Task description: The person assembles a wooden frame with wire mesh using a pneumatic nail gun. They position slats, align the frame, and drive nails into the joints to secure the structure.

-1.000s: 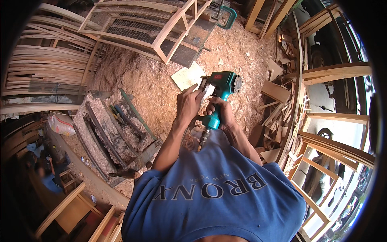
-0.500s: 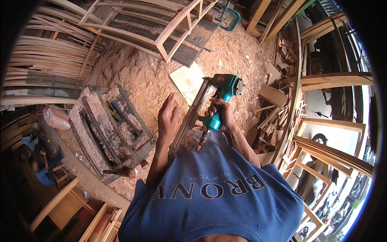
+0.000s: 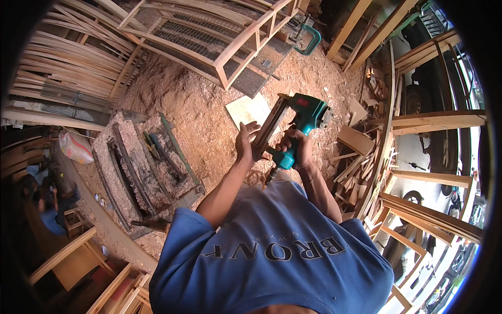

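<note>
My right hand [image 3: 301, 147] is wrapped round the grip of a green pneumatic nail gun [image 3: 306, 113], held up in front of my shirt. Its long dark magazine [image 3: 272, 124] slants down toward my left hand. A metal air fitting [image 3: 271, 176] sticks out below the grip, close to my shirt. At the magazine's lower end is my left hand [image 3: 244, 141], fingers stretched out, the palm side against or very near that end; exact contact is hard to see. Behind the gun, a pale flat board [image 3: 246, 111] lies on the shavings.
Wood shavings [image 3: 183, 91] cover the floor. A wooden frame [image 3: 225, 73] stands on a bench ahead, with a green C-clamp [image 3: 309, 41] beside it. Left are a shaving-covered rack with tools [image 3: 151, 152] and stacked strips [image 3: 68, 68]. Offcuts [image 3: 355, 162] pile up right. Another person [image 3: 49, 209] sits far left.
The long rail that stuck out of the magazine toward me has slid in. My left hand has moved right, up to the magazine's end. The gun has shifted slightly right.
</note>
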The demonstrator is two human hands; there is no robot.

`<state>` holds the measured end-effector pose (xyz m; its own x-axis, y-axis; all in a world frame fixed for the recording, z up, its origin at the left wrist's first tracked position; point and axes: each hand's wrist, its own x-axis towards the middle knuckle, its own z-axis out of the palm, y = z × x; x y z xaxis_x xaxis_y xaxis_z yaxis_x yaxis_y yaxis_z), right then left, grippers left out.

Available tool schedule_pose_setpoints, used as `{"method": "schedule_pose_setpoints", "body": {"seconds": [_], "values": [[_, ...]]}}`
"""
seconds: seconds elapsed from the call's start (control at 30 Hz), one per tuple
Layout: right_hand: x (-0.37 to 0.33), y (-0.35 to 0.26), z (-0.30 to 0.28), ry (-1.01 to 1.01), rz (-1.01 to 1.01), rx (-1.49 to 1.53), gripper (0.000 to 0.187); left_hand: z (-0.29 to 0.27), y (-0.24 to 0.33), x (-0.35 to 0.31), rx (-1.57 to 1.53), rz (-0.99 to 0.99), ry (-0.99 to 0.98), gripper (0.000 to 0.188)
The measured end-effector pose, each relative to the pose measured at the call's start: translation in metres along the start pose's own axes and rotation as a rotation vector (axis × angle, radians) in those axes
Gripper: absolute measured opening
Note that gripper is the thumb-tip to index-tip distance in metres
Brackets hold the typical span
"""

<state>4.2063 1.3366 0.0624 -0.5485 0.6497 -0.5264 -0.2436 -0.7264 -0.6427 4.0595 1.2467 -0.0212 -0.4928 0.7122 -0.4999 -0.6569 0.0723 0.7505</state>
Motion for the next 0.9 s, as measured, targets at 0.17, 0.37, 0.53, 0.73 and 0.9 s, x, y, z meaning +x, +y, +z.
{"method": "schedule_pose_setpoints", "body": {"seconds": [0.17,0.37,0.53,0.73,0.9], "values": [[-0.014,-0.038,-0.015,-0.056,-0.272,-0.275,0.017,0.042,-0.029,0.027,0.232,-0.020,-0.016,0.067],[-0.030,-0.035,-0.098,0.304,-0.181,-0.913,0.039,-0.037,-0.068,0.002,0.645,-0.015,-0.238,0.048],[-0.034,-0.026,-0.165,0.433,-0.298,-1.370,0.041,-0.150,-0.071,-0.036,1.037,0.161,0.078,0.029],[-0.026,0.014,-0.221,0.420,0.101,-1.508,0.058,-0.175,0.014,-0.028,0.940,0.486,0.525,0.023],[0.002,0.036,-0.210,0.395,0.156,-1.480,0.058,-0.124,0.166,0.053,1.056,0.870,0.522,0.017]]}}
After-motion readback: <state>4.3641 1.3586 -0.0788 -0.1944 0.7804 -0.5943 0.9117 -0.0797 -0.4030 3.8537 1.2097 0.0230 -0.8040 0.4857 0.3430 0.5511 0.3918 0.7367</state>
